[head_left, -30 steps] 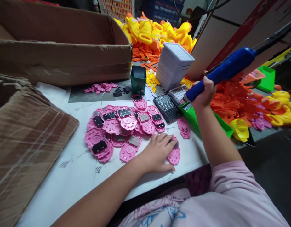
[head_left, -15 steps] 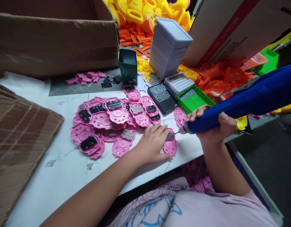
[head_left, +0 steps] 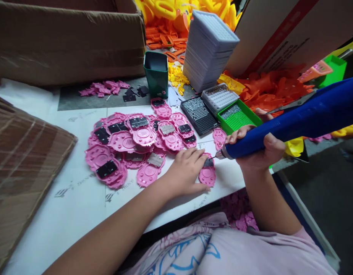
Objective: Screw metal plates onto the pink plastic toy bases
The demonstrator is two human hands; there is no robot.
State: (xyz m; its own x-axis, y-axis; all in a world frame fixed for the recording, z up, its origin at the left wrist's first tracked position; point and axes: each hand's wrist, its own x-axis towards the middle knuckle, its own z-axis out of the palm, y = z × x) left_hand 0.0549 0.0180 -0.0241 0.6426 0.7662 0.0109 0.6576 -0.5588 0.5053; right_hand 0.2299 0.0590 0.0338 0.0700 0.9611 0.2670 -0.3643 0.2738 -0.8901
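Note:
My left hand (head_left: 186, 172) lies low on the white board, fingers at the top and thumb at the bottom of a pink plastic casing (head_left: 207, 177), holding it at its left edge. A dark plate sits in the upper part of that casing. My right hand (head_left: 259, 149) is wrapped round a blue electric screwdriver (head_left: 291, 122), held tilted, its thin bit pointing left at the dark plate. Whether the bit touches a screw is too small to tell. Tweezers or scissors (head_left: 297, 101) also show at the right hand. Left of my hands lies a pile of pink casings (head_left: 127, 141) with black or silver plates.
Behind stand a black screw tray (head_left: 202, 124), a green screw tray (head_left: 238, 118), a white tray (head_left: 219, 97), stacked trays (head_left: 206, 53) and a dark green bin (head_left: 156, 76). Cardboard boxes (head_left: 64, 46) flank the left. Another pink casing (head_left: 219, 138) lies by the green tray.
The view has shifted slightly. The screwdriver bit has moved a little left over the dark plate. Both hands keep their holds.

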